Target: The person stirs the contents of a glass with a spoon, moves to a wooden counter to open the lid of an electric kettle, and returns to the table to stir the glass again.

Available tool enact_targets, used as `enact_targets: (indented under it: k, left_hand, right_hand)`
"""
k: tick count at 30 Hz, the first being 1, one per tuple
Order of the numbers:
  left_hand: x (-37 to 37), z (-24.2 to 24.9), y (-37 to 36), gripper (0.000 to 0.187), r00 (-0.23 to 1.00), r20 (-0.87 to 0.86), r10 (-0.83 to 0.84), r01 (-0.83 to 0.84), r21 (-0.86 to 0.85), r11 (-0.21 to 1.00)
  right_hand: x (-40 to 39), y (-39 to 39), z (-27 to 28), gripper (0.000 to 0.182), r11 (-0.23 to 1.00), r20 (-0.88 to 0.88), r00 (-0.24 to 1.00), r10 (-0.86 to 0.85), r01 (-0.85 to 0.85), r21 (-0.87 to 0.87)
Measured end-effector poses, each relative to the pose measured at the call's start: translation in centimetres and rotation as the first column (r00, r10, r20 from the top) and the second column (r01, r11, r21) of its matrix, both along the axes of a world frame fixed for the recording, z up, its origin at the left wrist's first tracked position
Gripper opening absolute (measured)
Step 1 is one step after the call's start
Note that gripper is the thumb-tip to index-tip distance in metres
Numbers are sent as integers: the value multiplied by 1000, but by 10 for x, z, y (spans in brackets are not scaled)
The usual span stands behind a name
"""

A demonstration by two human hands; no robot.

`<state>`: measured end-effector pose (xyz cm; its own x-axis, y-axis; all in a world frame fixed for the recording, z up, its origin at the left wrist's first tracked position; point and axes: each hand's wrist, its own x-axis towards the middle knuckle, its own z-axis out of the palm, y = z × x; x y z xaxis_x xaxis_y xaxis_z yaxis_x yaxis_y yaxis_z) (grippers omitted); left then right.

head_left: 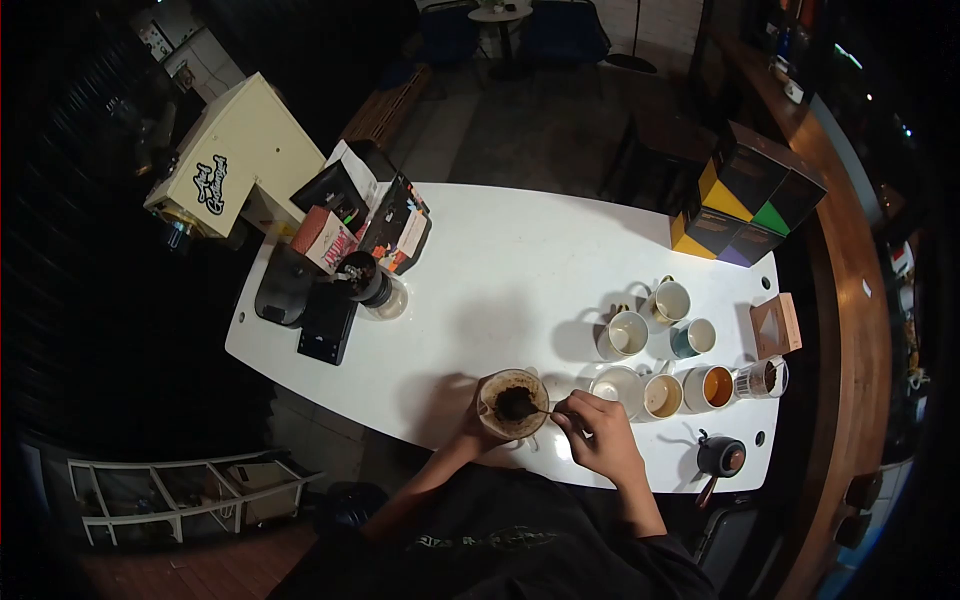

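Observation:
Near the front edge of the table, my left hand (470,438) grips the side of a coffee dripper (486,408). Dark, wet-looking coffee grounds (515,402) lie inside its paper filter. My right hand (602,440) pinches the handle of a small spoon (545,411), whose bowl end reaches into the grounds. What stands under the dripper is mostly hidden. Just beyond my right hand are a wide white cup (614,385), a cup with tan liquid (662,397) and a cup with amber liquid (714,388).
More cups, one white (627,335) and one teal (693,338), stand behind. A black kettle (720,456) sits at the front right near a glass of beans (765,378). Boxes (740,200) fill the back right corner. A cream grinder (250,150) and black scale (327,325) are left.

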<state>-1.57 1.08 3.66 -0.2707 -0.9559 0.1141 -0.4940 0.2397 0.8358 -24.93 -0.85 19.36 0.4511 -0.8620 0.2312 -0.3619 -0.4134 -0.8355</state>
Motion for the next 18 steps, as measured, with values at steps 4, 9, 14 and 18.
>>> enact_targets:
  k: [4, 9, 14, 18]
  left_hand:
    - [-3, 12, 1, 63, 997, -82, 5, 1, 69, 998]
    - [4, 2, 6, 61, 1000, -20, 20, -21, -85, 996]
    - [3, 4, 6, 59, 991, -120, 58, -53, 47, 997]
    - [6, -1, 5, 74, 997, -76, 24, -24, 3, 1000]
  right_hand:
    - [5, 1, -4, 8, 998, -1, 1000, 21, -21, -55]
    - [17, 3, 0, 8, 997, -36, 998, 52, -54, -47]
    - [15, 5, 0, 6, 996, 18, 1000, 23, -21, -84]
    - [12, 8, 5, 7, 994, -27, 999, -20, 17, -107]
